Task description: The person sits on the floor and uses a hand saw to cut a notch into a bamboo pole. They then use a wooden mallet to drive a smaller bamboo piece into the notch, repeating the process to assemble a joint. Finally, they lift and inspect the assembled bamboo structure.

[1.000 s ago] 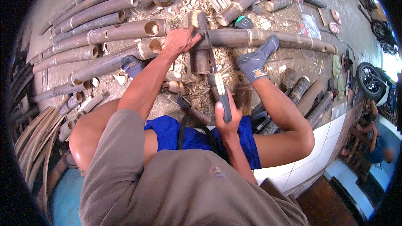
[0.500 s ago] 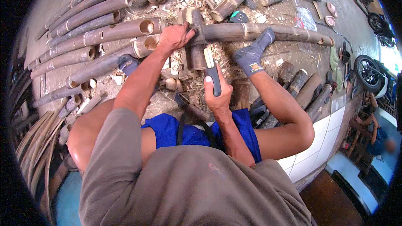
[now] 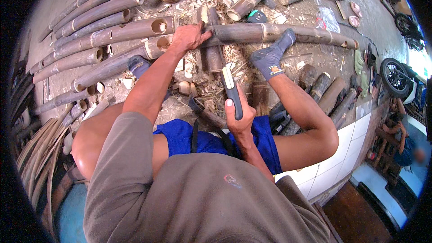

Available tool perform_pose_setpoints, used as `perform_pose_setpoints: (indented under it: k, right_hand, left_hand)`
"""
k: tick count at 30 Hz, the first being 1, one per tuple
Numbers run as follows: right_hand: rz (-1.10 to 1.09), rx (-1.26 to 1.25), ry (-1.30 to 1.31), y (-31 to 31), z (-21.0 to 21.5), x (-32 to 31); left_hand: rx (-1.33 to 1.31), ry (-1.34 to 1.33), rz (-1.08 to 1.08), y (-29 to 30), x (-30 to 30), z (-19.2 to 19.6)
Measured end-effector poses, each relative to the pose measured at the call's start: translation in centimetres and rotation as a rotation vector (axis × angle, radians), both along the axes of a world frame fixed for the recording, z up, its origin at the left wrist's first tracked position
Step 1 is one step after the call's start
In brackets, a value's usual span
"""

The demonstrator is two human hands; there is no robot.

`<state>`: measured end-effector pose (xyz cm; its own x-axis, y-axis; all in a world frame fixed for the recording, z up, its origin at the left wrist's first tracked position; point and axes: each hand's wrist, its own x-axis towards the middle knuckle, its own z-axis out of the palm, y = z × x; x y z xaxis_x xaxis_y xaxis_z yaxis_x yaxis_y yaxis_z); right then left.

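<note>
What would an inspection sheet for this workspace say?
Surface: grey floor, strewn with pale chips.
Job's things: long bamboo pole lying across a short bamboo piece; handsaw.
Clutter: bamboo tubes at left, clear plastic bag at right.
Grippers: bare hands; left hand rests on the pole, right hand grips the handsaw's handle.
Cables: none clearly seen.
Surroundings: spoked wheel and another person at far right.

Saw blade (image 3: 222,56) a faint blur
</note>
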<state>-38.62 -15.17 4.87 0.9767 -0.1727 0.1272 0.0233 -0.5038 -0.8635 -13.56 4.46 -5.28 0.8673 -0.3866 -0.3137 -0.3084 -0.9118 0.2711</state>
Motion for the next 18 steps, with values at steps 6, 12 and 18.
perform_pose_setpoints:
  k: [6, 12, 18]
  right_hand:
    - [-0.022, -0.028, 0.019, 0.8, -0.7, 0.2]
    - [-0.023, 0.044, 0.082, 0.9, -0.4, 0.5]
    - [-0.026, -0.026, 0.053, 1.2, -1.6, 2.0]
  left_hand:
    - [-0.031, -0.022, -0.042, -1.6, 0.9, 0.0]
    - [-0.024, -0.010, -0.027, -1.4, 0.7, 0.4]
    - [-0.053, 0.002, -0.038, -1.5, 0.4, 0.9]
